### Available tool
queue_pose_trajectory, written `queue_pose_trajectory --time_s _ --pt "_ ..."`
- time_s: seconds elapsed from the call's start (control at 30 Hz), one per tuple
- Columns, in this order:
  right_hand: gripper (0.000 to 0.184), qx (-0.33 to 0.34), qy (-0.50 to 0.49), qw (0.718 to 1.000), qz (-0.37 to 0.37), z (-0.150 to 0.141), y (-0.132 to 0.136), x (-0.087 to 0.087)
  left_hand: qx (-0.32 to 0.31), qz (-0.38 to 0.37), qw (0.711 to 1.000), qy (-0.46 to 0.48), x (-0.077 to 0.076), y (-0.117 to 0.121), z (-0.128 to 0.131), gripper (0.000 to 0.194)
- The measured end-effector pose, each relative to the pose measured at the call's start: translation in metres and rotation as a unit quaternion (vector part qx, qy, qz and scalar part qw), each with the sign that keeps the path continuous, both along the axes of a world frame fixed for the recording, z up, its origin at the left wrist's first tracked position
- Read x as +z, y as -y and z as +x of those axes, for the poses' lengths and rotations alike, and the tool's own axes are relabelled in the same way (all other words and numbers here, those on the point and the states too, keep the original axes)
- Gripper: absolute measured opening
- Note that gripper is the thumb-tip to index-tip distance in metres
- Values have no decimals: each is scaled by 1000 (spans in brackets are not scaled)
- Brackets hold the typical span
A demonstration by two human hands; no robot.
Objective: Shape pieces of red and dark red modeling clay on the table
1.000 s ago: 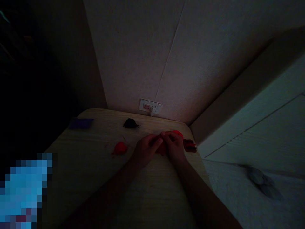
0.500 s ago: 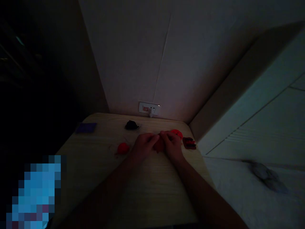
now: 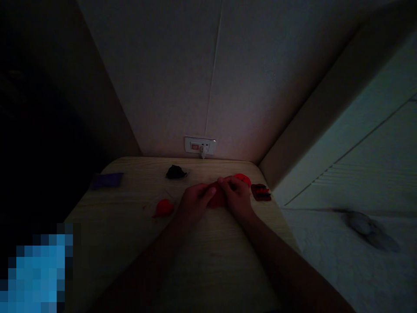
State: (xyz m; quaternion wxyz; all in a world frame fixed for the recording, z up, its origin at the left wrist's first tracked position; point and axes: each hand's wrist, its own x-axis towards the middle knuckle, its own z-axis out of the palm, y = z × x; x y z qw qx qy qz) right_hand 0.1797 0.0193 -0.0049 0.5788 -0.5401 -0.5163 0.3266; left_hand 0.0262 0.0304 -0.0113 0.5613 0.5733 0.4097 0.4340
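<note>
The left hand (image 3: 193, 202) is curling its fingers loosely, with its thumb lying along the left side of a dark red piece (image 3: 217, 200). The right hand (image 3: 239, 198) is bending its fingers into a small loop and pinching the far edge of the same piece, thumb and fingertip nearly meeting. The dark red piece is sitting between the two hands, over the middle of the table (image 3: 202, 261); the dim light is hiding whether it is touching the wood. It is looking soft and thin, so light, even pressure from both thumbs would probably be serving it better than a hard squeeze, with the left hand steadying while the right is working the edge. Just beyond the right hand, a bright red round piece (image 3: 244, 178) is lying close to the knuckles, so that wrist is best staying low and still. Farther right, a dark strip-topped piece (image 3: 261, 192) is resting; to the left, a red lump (image 3: 164, 208) is lying near the left hand.
</note>
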Motion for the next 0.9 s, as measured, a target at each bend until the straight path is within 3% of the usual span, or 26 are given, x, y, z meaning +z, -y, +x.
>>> queue_pose_trajectory --time_s 0.2,0.6,0.9 --pt "24 53 -48 996 -49 0 0 -1 14 -21 1000 12 0 3 -5 32" --pt "34 76 -126 986 -77 1 -3 -6 51 -96 985 135 -6 -1 -2 33" --pt "34 117 -113 983 -89 -2 3 4 47 -60 994 74 5 3 -6 33"
